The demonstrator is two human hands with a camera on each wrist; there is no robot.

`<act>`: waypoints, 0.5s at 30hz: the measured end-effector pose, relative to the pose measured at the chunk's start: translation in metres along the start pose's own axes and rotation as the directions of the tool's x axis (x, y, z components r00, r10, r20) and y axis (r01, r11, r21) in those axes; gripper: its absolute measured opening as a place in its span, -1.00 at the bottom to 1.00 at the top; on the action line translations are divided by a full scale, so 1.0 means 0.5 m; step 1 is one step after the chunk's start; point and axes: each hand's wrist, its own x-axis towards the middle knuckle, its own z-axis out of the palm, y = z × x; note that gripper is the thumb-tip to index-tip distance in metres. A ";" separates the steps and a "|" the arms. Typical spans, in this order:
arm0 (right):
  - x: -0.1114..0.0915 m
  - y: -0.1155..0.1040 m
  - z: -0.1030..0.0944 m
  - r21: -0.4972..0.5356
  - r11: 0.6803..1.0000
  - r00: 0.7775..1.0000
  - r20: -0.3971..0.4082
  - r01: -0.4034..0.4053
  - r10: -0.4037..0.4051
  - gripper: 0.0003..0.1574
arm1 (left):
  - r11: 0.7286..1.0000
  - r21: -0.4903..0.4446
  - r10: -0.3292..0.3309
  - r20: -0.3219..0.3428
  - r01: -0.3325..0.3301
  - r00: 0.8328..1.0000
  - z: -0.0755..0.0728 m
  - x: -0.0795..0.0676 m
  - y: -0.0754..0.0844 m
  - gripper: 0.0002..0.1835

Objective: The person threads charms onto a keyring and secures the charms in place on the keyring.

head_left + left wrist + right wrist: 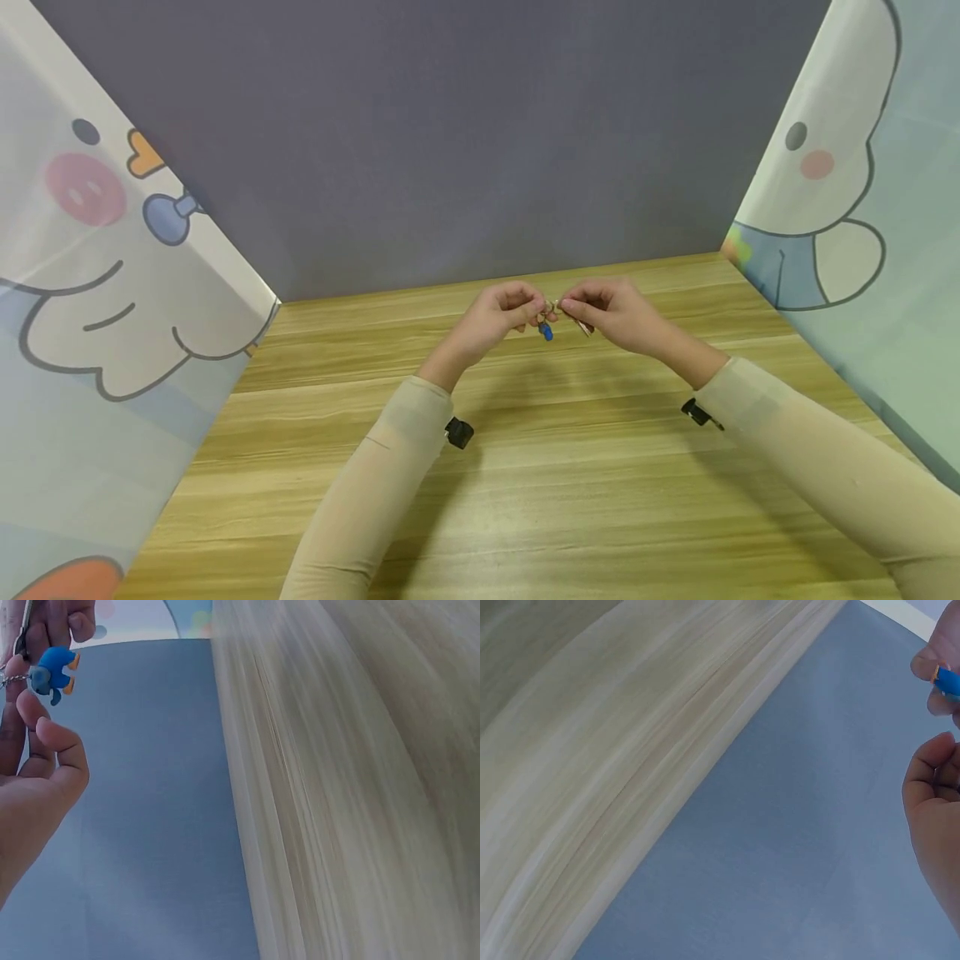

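Above the table, my left hand (491, 321) pinches a keychain by its metal ring (547, 307) between thumb and fingers. A small blue figurine charm (547, 332) with orange feet dangles below on a short chain (16, 677). Close beside it, my right hand (618, 317) pinches a slim metal key (583, 327), which points down past the fingertips. The hands nearly meet at the ring. Whether the key is threaded on the ring is too small to tell. In the right wrist view, the charm (949, 681) is cut off by the frame edge.
A wood-grain table (540, 500) lies under both hands. Behind it rises a plain grey panel (480, 142); cartoon-printed panels (67, 333) stand at both sides. Small black wrist cameras (459, 432) hang at the sleeves.
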 end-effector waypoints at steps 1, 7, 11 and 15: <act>-0.001 0.001 -0.001 -0.002 1.000 1.000 0.006 0.001 -0.001 -0.69 | 1.000 -0.006 -0.003 0.007 0.003 1.000 0.000 -0.001 0.000 -0.82; -0.003 -0.006 -0.004 -0.013 1.000 1.000 0.025 -0.008 0.008 -0.71 | 0.999 0.028 -0.023 0.071 0.021 0.997 -0.001 -0.001 0.002 -0.74; -0.002 -0.014 -0.005 0.006 1.000 0.998 0.061 -0.026 0.026 -0.70 | 0.998 0.050 -0.031 0.102 0.026 0.994 0.001 0.001 0.003 -0.66; -0.003 -0.018 -0.006 0.051 0.997 0.994 0.092 -0.058 0.053 -0.69 | 0.999 0.047 -0.030 0.114 0.025 0.993 0.002 0.004 0.003 -0.64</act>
